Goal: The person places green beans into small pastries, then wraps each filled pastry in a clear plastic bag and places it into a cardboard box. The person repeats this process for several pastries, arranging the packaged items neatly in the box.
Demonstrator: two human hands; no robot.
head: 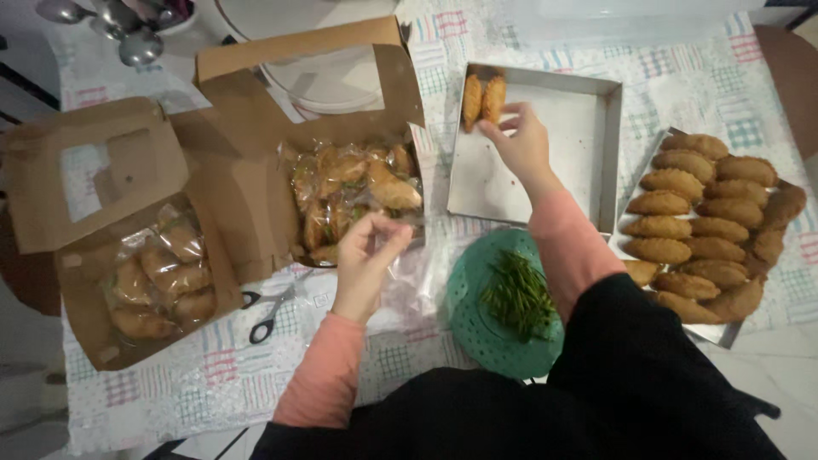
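Observation:
My right hand (515,140) reaches into a square metal tray (588,162) and grips a golden fried pastry (493,96) that stands beside a second pastry (471,100) in the tray's far left corner. My left hand (368,255) pinches a clear plastic wrapper (407,281) just in front of an open brown cardboard box (247,128). That box holds several pastries wrapped in clear plastic (354,192).
At the right, a second metal tray (720,330) carries rows of fried pastries. A green perforated plate (477,332) with green chillies lies near me. Scissors (268,311) rest on the patterned tablecloth. Another open box (81,281) of wrapped pastries sits at left.

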